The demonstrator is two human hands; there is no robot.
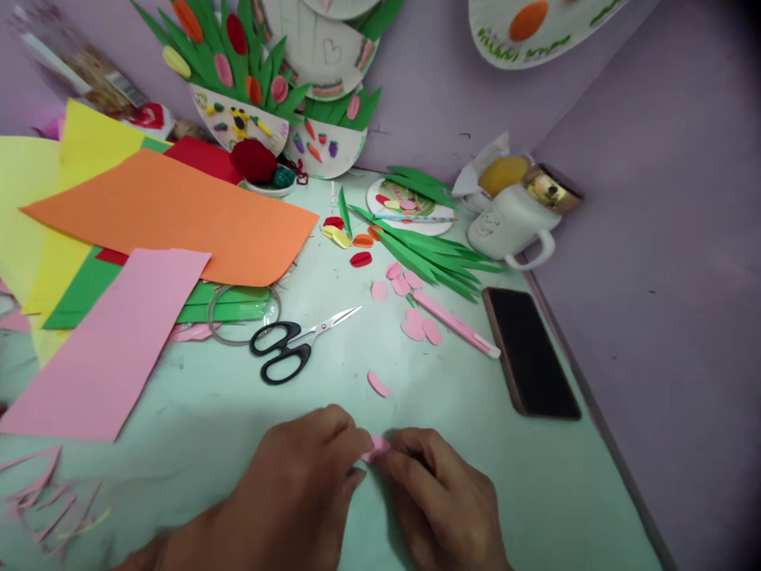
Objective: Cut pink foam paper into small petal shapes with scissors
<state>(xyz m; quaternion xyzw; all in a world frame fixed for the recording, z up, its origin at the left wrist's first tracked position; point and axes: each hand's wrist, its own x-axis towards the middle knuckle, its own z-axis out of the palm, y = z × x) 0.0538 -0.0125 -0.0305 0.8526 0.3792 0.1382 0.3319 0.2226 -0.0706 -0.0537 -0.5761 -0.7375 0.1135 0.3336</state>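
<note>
Low in the view, a small pink paper piece (376, 449) is pinched between my left hand (303, 468) and my right hand (437, 488). The fingertips of both hands are closed on its two sides and cover much of it. Just beyond them lies a folded pink paper oval (378, 384). Farther off are several flat pink paper ovals (414, 325) beside a pink pen-like cutter (456, 325). Black-handled scissors (291, 349) rest with blades slightly apart, left of the ovals.
Coloured sheets, the orange one (178, 218) and a pink strip (112, 349) among them, cover the left side near a tape roll (243, 315). Pink scraps (47, 507) lie front left. Green paper leaves (428, 254), a phone (532, 353) and a white mug (508, 226) stand right.
</note>
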